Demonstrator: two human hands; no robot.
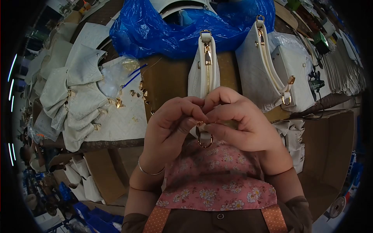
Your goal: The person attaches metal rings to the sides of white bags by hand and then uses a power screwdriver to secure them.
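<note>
A white handbag (199, 73) with a gold zipper (208, 75) lies lengthwise in front of me, its far end topped by a gold ring. Over its near end, my left hand (171, 120) and my right hand (243, 120) meet, thumbs and fingers pinched together. A little gold colour shows between the fingertips, but what they pinch is too small and covered to name. Just below the fingers hangs a gold D-ring (205, 143) at the bag's near end. My hands hide the bag's near part.
Another white handbag (252, 66) stands at right. Blue plastic (155, 35) lies behind. Small gold fittings (143, 91) and a blue stick (134, 75) lie left, beside stacked white bag pieces (83, 93). Cardboard boxes (330, 147) (105, 174) flank me below the table edge.
</note>
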